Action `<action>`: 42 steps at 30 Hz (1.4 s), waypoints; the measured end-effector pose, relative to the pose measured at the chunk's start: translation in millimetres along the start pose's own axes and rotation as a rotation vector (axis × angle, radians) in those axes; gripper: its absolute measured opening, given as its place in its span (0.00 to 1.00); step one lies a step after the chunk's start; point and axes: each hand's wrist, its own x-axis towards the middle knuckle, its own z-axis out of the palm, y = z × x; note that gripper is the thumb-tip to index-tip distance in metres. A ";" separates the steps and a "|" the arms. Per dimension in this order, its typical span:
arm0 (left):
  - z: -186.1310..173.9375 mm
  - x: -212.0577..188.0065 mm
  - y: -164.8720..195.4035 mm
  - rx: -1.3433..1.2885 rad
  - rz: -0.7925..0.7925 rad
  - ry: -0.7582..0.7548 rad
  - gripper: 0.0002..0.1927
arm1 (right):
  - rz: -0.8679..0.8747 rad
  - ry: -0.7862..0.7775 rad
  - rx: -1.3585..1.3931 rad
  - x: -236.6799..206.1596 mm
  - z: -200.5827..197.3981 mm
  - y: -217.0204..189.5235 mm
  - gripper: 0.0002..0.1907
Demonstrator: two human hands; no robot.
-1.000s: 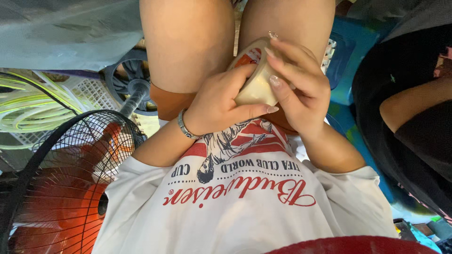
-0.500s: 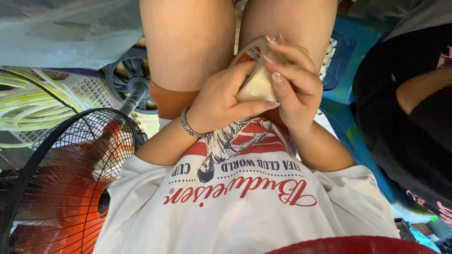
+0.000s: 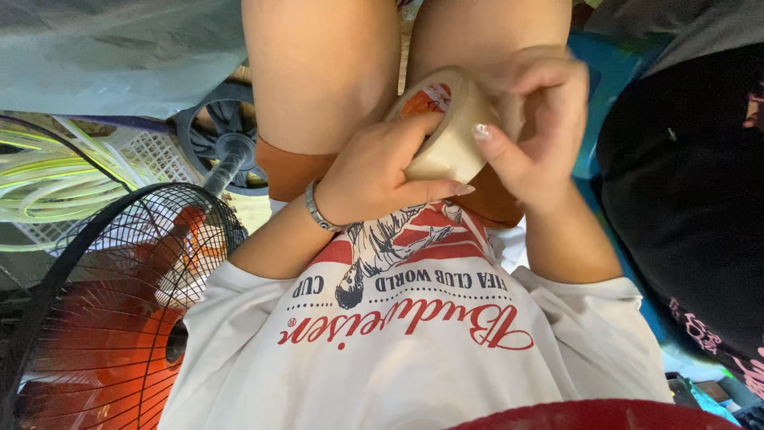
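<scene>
Beige tape roll (image 3: 450, 131) gripped over lap by both hands, left (image 3: 382, 171) cupping its side, right (image 3: 533, 119) fingering the rim; no strip pulled free yet.

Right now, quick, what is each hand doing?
Left hand: closed around the beige roll of packing tape, holding it.
Right hand: fingers curled on the roll's far edge, thumb pressing its outer face.
</scene>
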 end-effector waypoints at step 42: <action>-32.8 16.2 22.9 0.307 0.282 0.190 0.23 | -0.889 -0.566 -1.027 57.1 -1.8 -69.4 0.07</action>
